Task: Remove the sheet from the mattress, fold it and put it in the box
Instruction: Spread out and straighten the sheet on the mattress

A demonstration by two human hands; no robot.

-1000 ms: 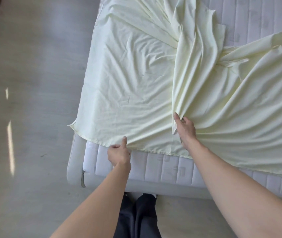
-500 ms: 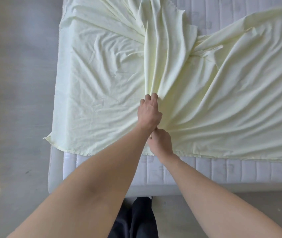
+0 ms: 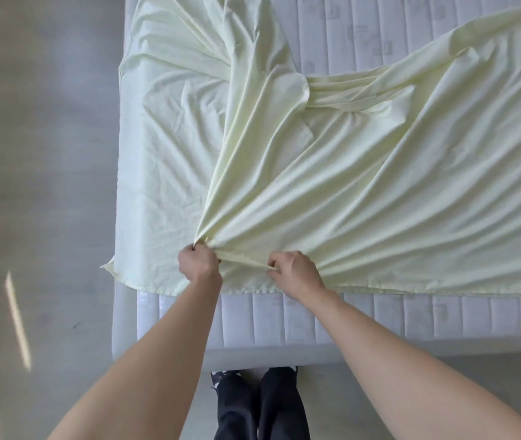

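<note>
Left hand (image 3: 198,260) clenched on a gathered bunch of sheet (image 3: 332,192), fingers curled round the pleats where they fan out. Right hand (image 3: 294,270) just beside, pinching a folded edge of the same cloth between thumb and fingers; a short taut strip of hem stretched between the two. Both bare forearms reaching in from below.

Sheet pale yellow, loose and already off its corners, lying rumpled across the mattress (image 3: 364,315), one flap thrown back over the middle, the near hem resting short of the mattress edge, a corner drooping over the left side. Quilted white mattress bare along the near strip and at the upper right.

Likely light, soft and limp: no holding a shape, prone to sliding and bunching, nothing fragile. Best taken at hems and corners, so the edges can be matched for folding; a grip mid-cloth only makes more creases.

Grey floor (image 3: 40,185) to the left, dark trouser legs (image 3: 262,404) below. No box anywhere in view, perhaps outside the frame, so nothing to tell of its contents.
</note>
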